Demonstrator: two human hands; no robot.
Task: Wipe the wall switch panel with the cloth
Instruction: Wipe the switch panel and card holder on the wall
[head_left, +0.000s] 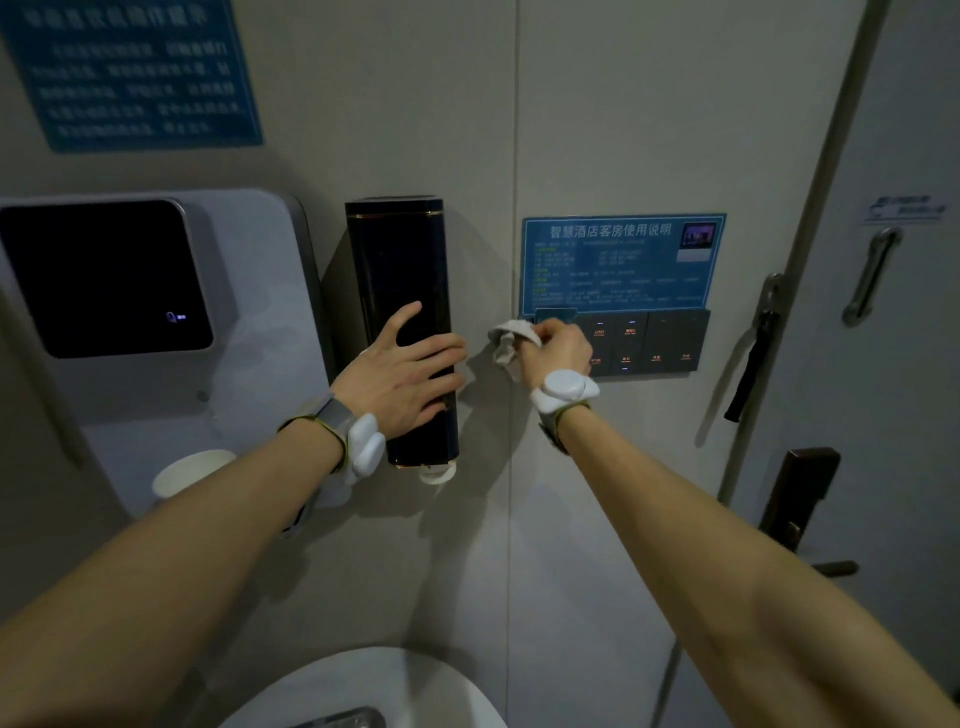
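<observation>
The dark grey switch panel (654, 343) is fixed to the wall right of centre, under a blue instruction sign (618, 262). Small lit labels show on its buttons. My right hand (558, 348) is shut on a crumpled pale cloth (506, 340) and covers the panel's left end. The cloth bunches out past the panel's left edge onto the bare wall. A key card (555, 314) sticks up just above my right hand. My left hand (410, 371) lies flat, fingers spread, against a tall black cup dispenser (400, 291).
A wall water dispenser with a dark screen (104, 275) fills the left, a paper cup (192, 470) standing in it. Another blue sign (140, 73) hangs top left. The door with a chain (753, 358), handle and lock (800, 499) is on the right. A white lid (363, 691) lies below.
</observation>
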